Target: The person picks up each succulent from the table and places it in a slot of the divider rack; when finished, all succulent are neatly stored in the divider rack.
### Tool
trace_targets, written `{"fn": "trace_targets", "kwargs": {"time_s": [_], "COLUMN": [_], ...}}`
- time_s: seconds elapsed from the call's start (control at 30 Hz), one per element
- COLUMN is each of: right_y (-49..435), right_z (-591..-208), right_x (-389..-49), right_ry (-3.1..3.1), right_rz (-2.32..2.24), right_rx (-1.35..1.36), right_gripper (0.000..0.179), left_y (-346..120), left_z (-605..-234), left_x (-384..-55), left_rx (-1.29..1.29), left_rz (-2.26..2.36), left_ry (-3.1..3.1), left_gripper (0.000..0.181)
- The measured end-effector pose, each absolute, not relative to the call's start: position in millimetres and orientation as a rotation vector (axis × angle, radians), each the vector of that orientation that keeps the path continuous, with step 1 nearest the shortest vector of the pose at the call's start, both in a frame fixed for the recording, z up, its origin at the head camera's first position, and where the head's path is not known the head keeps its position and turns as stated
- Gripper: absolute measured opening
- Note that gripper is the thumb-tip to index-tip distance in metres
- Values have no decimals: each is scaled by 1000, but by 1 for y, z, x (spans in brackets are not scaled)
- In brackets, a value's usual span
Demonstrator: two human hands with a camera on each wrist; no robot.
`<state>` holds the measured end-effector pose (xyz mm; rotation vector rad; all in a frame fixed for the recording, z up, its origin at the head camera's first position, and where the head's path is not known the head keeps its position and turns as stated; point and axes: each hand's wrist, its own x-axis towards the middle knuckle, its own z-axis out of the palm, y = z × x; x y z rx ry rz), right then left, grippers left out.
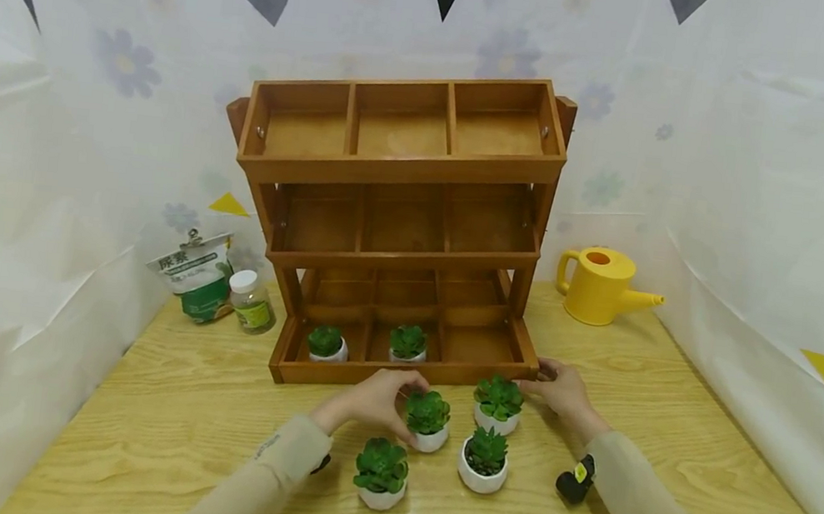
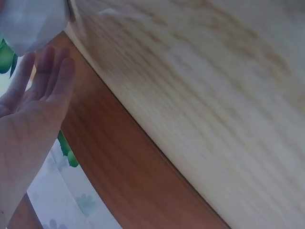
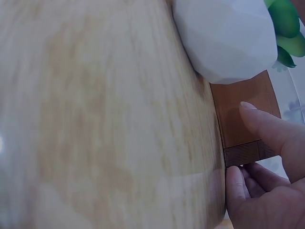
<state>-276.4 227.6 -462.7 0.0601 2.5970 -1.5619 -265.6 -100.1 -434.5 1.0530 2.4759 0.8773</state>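
Bag (image 1: 207,286), green & white w/ clip on top, stands far L on tabletop (image 1: 123,419); white-lidded jar (image 1: 253,307) just beside it at its 3–4 o'clock. Next, wood rack (image 1: 402,169), 3 tiers; bottom tray's L compartment has a round plant (image 1: 327,347) in white pot, abt 10 o'clock from the L hand (image 1: 374,400).

L hand: thumb & fingers spread abt the centre plant (image 1: 428,418), approx 3 o'clock from palm; can't tell if its grip pinches the pot or only touches. Front plant (image 1: 382,472) sits at that hand's 6 o'clock; tray plant (image 1: 409,343), mid compartment, approx 1 o'clock.

R of centre plant: spiky plant (image 1: 484,461) at its 4 o'clock, leafy plant (image 1: 498,400) at 2–3 o'clock, both upright on tabletop. R hand (image 1: 565,390), 2 o'clock from leafy plant, has its grip on rack's front R bottom corner: thumb on front face, fingers at the end. Yellow watering can (image 1: 597,285) approx 1 o'clock from R hand, spout to 3 o'clock.
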Motion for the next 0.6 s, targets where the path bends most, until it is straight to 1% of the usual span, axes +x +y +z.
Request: {"fn": "trace_targets", "kwargs": {"time_s": [0.23,0.6], "right_y": [228,227], "right_z": [-466,-464], "right_x": [-279,-277], "right_ry": [2600,2590], "right_rz": [-1571,-1573], "right_rx": [64,82], "right_gripper": [69,70], "left_y": [-96,-95], "left_z": [-436,-438], "left_x": [-264,-265], "left_rx": [1006,1044], "left_rz": [828,849], "left_ry": [2471,2458], "left_gripper": [76,75]}}
